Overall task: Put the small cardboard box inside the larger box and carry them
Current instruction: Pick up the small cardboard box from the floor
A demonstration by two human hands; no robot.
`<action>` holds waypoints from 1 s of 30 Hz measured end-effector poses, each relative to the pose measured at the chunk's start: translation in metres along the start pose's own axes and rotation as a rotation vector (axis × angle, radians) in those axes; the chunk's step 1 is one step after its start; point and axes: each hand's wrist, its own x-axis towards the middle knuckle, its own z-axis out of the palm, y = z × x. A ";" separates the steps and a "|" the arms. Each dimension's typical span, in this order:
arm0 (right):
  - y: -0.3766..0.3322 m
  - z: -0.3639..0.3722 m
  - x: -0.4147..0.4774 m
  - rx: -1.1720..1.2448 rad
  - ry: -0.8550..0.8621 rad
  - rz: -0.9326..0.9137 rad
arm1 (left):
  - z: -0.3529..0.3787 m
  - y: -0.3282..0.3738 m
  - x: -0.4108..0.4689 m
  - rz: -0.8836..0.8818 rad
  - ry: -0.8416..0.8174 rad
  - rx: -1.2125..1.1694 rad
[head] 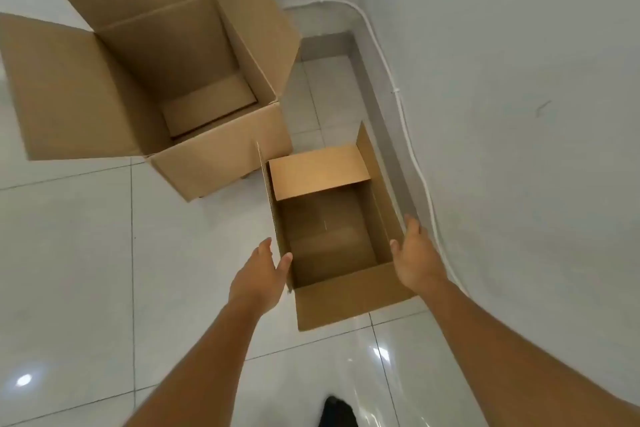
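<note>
The left hand (261,274) and right hand (415,258), both with fingers spread, touch opposite sides of the small cardboard box (353,302), which stands near the larger box (214,163) on the tiled floor (76,253).

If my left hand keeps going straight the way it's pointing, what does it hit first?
Most likely the left side wall of the small cardboard box. The left hand is open, its fingertips right at that wall's near corner; whether they already touch is unclear from this angle.
</note>
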 end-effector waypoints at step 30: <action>-0.015 -0.090 -0.079 -0.070 0.193 0.174 | -0.059 0.058 -0.067 0.166 0.034 0.050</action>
